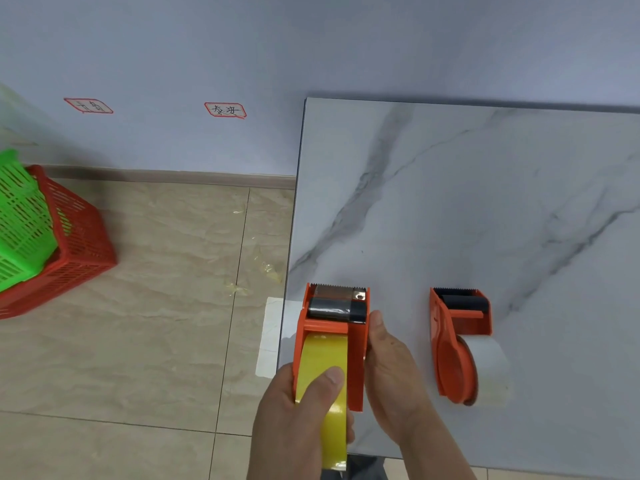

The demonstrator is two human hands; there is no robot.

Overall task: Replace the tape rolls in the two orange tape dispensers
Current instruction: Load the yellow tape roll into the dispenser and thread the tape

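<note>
An orange tape dispenser (356, 341) stands near the table's left front corner, its serrated blade pointing away from me. A yellow tape roll (327, 358) sits in it. My left hand (294, 420) grips the roll, thumb across its top. My right hand (394, 375) holds the dispenser's right side wall, thumb along it. A second orange tape dispenser (453, 341) lies further right on the table, holding a whitish clear tape roll (491, 368).
The marble-patterned table (467, 202) has its left edge just beside the held dispenser. On the tiled floor to the left stands a red basket (79, 251) with a green basket (20, 216) inside. Tape scraps (249, 278) and a white sheet (272, 334) lie on the floor.
</note>
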